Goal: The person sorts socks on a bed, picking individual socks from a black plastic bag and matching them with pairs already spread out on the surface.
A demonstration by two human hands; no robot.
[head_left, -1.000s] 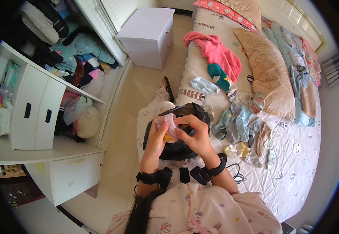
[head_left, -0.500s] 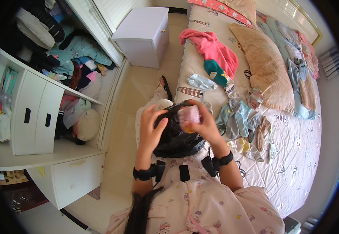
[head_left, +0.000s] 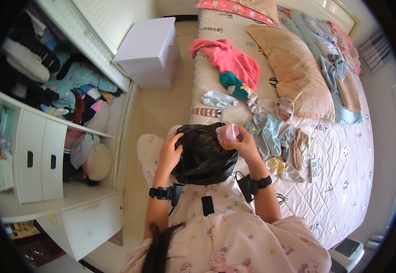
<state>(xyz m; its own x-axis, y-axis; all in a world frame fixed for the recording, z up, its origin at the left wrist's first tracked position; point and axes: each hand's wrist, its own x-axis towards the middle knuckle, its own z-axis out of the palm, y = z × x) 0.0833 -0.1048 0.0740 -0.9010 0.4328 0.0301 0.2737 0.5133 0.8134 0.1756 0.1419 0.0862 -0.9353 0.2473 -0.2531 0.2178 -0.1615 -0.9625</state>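
Observation:
A black plastic bag (head_left: 205,157) sits on my lap, its crumpled top facing up. My left hand (head_left: 169,154) has its fingers curled against the bag's left side and grips it there. At the bag's upper right edge, my right hand (head_left: 242,143) holds a bundled pink sock (head_left: 227,132), pale with a bit of yellow at its lower end. Its far side is hidden by my fingers. To the right on the bed lie several loose socks, among them a light blue-green one (head_left: 269,134), a grey one (head_left: 289,136) and a yellow-and-white one (head_left: 277,166).
On the bed (head_left: 334,182) lie a pink garment (head_left: 234,61), a green sock (head_left: 233,85), a pale blue sock (head_left: 218,98), a tan pillow (head_left: 293,68) and a white remote control (head_left: 314,170). Left are an open wardrobe (head_left: 34,159) of clothes and a white nightstand (head_left: 145,52).
My right hand has carried the pink sock from over the bag to its right edge. My left hand's spread fingers have come down onto the bag. The whole view has shifted slightly.

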